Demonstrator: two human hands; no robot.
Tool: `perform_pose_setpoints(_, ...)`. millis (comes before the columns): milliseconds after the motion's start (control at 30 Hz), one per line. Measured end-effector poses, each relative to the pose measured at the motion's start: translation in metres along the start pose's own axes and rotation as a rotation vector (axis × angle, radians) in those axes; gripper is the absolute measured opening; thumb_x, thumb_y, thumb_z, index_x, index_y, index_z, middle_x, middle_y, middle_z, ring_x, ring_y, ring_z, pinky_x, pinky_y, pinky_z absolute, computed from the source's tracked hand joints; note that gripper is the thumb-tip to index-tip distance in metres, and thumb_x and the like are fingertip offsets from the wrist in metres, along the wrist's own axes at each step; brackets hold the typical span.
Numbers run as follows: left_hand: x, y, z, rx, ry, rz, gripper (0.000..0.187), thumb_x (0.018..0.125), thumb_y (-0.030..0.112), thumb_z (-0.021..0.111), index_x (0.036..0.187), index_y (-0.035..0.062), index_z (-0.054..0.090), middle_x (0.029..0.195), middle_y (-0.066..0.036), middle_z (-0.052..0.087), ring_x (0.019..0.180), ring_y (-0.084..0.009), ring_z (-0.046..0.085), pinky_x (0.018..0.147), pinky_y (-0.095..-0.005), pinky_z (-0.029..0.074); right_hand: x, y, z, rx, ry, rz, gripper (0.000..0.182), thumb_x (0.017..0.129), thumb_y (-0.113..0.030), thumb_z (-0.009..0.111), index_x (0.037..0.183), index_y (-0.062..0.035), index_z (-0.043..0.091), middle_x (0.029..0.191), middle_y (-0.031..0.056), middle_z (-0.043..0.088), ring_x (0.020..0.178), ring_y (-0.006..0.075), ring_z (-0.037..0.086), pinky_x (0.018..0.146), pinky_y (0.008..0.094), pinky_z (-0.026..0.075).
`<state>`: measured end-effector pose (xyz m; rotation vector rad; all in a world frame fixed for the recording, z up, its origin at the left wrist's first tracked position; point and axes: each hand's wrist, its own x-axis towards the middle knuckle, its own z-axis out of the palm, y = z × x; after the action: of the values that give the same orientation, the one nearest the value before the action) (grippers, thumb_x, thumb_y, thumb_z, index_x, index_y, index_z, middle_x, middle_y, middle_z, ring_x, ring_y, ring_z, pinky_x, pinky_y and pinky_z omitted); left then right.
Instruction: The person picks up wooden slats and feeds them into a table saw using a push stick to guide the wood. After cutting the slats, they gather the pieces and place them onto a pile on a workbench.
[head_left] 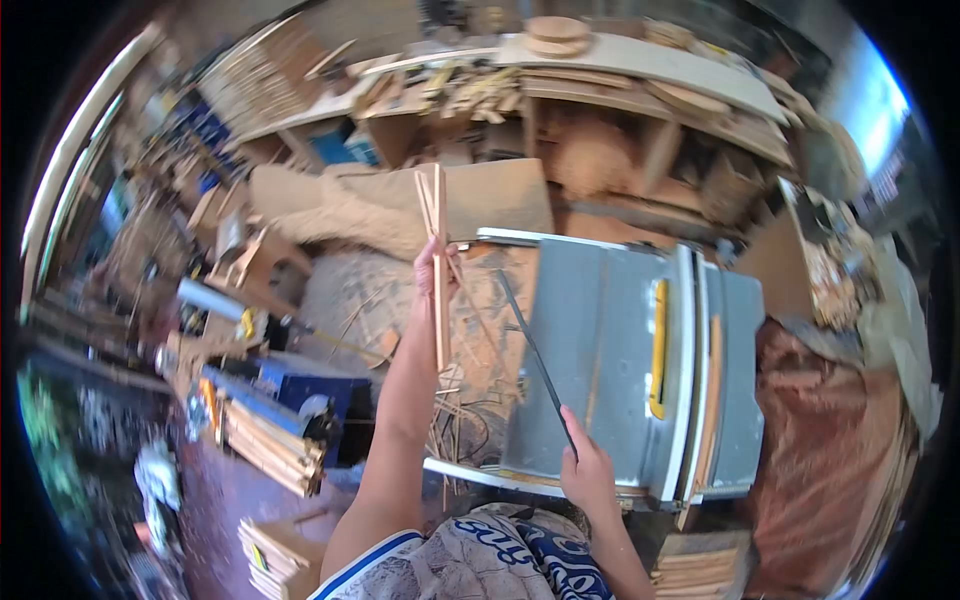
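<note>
My left hand [434,266] is closed around a few thin wooden strips [441,325], which point away from me and fan apart at their far ends. It is held out over the littered floor, left of a grey machine table [570,330] that looks like a table saw. In my right hand [588,472], near the table's front edge, is one end of a long thin dark rod [538,348]. The rod slants away to the left across the table's left edge. A yellow bar-shaped piece [659,350] lies along the white rail [684,370] on the table's right part.
Sawdust and offcuts cover the floor [345,290]. A sawdust-covered board [495,195] lies beyond the table. At the back, a workbench [640,95] carries wood pieces and round discs [556,36]. Bundled wood [270,445] and a blue box [315,390] stand left; a reddish-brown cover [815,420] hangs right.
</note>
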<state>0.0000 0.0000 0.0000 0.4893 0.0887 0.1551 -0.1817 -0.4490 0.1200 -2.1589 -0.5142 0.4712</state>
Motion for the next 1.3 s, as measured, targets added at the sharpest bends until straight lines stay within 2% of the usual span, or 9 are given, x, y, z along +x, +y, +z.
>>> perform_pose_setpoints(67, -0.031, -0.006, 0.001, -0.047, -0.026, 0.063, 0.035, 0.097, 0.036, 0.071, 0.119, 0.0107, 0.060, 0.082, -0.002, 0.056, 0.060, -0.0100, 0.049, 0.041, -0.0227, 0.036, -0.006, 0.023, -0.006, 0.061, 0.024, -0.045, 0.068, 0.094, -0.002, 0.056, 0.158, -0.0226, 0.047, 0.116, 0.0289, 0.069, 0.100, 0.0439, 0.070, 0.088, 0.0489, 0.054)
perform_pose_setpoints(100, -0.086, 0.093, -0.006, -0.007, -0.083, 0.163, 0.030, 0.097, 0.034, 0.070, 0.116, 0.0110, 0.063, 0.084, -0.003, 0.059, 0.058, -0.0101, 0.050, 0.040, -0.0222, 0.037, -0.011, -0.035, 0.073, 0.045, 0.011, -0.130, 0.068, 0.094, -0.002, 0.056, 0.158, -0.0226, 0.047, 0.116, 0.0289, 0.069, 0.100, 0.0439, 0.070, 0.088, 0.0489, 0.054)
perform_pose_setpoints(200, -0.186, 0.154, -0.027, 0.037, 0.261, 0.212, 0.037, 0.099, 0.032, 0.067, 0.116, -0.0009, 0.065, 0.073, -0.002, 0.063, 0.049, -0.0078, 0.045, 0.039, -0.0199, 0.034, -0.045, -0.057, 0.123, 0.036, -0.025, -0.198, 0.067, 0.094, -0.001, 0.053, 0.158, -0.0222, 0.047, 0.114, 0.0290, 0.070, 0.099, 0.0458, 0.069, 0.088, 0.0478, 0.055)
perform_pose_setpoints(300, -0.276, 0.208, -0.035, -0.074, -0.084, 0.129, 0.057, 0.101, 0.031, 0.060, 0.139, -0.0116, 0.054, 0.062, 0.010, 0.049, 0.046, -0.0026, 0.038, 0.040, -0.0191, 0.031, -0.063, -0.082, 0.155, 0.042, -0.090, -0.159, 0.067, 0.094, -0.001, 0.052, 0.158, -0.0204, 0.047, 0.115, 0.0286, 0.070, 0.101, 0.0447, 0.069, 0.090, 0.0454, 0.054)
perform_pose_setpoints(400, -0.350, 0.242, -0.068, -0.017, -0.006, 0.216, 0.055, 0.100, 0.028, 0.059, 0.139, -0.0109, 0.053, 0.062, 0.011, 0.043, 0.047, -0.0020, 0.036, 0.041, -0.0187, 0.032, -0.073, -0.080, 0.194, 0.028, -0.055, -0.261, 0.066, 0.095, -0.002, 0.051, 0.159, -0.0161, 0.045, 0.104, 0.0259, 0.071, 0.085, 0.0350, 0.068, 0.082, 0.0403, 0.052)
perform_pose_setpoints(500, -0.416, 0.263, -0.082, 0.002, 0.176, 0.418, 0.042, 0.099, 0.029, 0.059, 0.125, -0.0035, 0.063, 0.112, -0.009, 0.073, 0.045, -0.0046, 0.037, 0.041, -0.0208, 0.033, -0.087, -0.106, 0.214, 0.048, -0.193, -0.178, 0.066, 0.094, -0.002, 0.050, 0.159, -0.0162, 0.046, 0.098, 0.0230, 0.070, 0.078, 0.0301, 0.064, 0.077, 0.0383, 0.052)
perform_pose_setpoints(633, -0.498, 0.267, -0.103, 0.011, 0.331, 0.521, 0.047, 0.099, 0.036, 0.060, 0.119, -0.0063, 0.064, 0.058, 0.005, 0.042, 0.045, -0.0068, 0.038, 0.041, -0.0225, 0.034, -0.097, -0.125, 0.240, 0.000, -0.283, -0.227, 0.067, 0.093, -0.001, 0.049, 0.158, -0.0129, 0.045, 0.104, 0.0236, 0.071, 0.083, 0.0292, 0.066, 0.080, 0.0377, 0.052)
perform_pose_setpoints(867, -0.618, 0.231, -0.168, 0.037, 0.818, 0.793, 0.036, 0.095, 0.037, 0.068, 0.105, 0.0022, 0.068, 0.079, -0.001, 0.064, 0.058, -0.0114, 0.055, 0.047, -0.0263, 0.048, -0.105, -0.137, 0.273, -0.034, -0.412, -0.343, 0.068, 0.092, 0.000, 0.048, 0.159, -0.0109, 0.044, 0.125, 0.0284, 0.069, 0.106, 0.0402, 0.070, 0.094, 0.0411, 0.052)
perform_pose_setpoints(1300, -0.714, 0.202, -0.128, 0.079, 0.271, 0.930, 0.038, 0.091, 0.034, 0.072, 0.109, 0.0059, 0.055, 0.092, -0.003, 0.051, 0.063, -0.0093, 0.044, 0.049, -0.0222, 0.039, -0.122, -0.156, 0.302, -0.069, -0.475, -0.430, 0.068, 0.091, 0.003, 0.048, 0.158, -0.0106, 0.046, 0.131, 0.0268, 0.068, 0.113, 0.0351, 0.071, 0.094, 0.0374, 0.053)
